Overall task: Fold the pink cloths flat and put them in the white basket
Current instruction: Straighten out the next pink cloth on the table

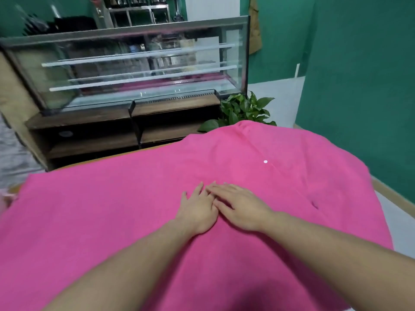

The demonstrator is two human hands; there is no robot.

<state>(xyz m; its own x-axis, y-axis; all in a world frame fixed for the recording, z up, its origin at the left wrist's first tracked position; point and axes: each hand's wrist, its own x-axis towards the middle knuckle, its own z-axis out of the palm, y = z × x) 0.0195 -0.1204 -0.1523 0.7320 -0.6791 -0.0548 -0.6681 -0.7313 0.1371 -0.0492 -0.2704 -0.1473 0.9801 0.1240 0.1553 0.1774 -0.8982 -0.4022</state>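
A large pink cloth [112,216] lies spread over the table and covers almost all of it, with a raised hump at its far right. My left hand [197,212] rests palm down on the middle of the cloth, fingers spread. My right hand [240,207] lies flat beside it, its fingertips overlapping the left hand's fingers. Neither hand grips the fabric. A small white dot [265,161] sits on the cloth beyond the hands. No white basket is in view.
A glass display case [134,63] on a dark wooden shelf unit [94,140] stands beyond the table. A green leafy plant [242,111] sits past the cloth's far edge. Green walls [359,86] close in on the right. A strip of the table's edge [390,191] shows at right.
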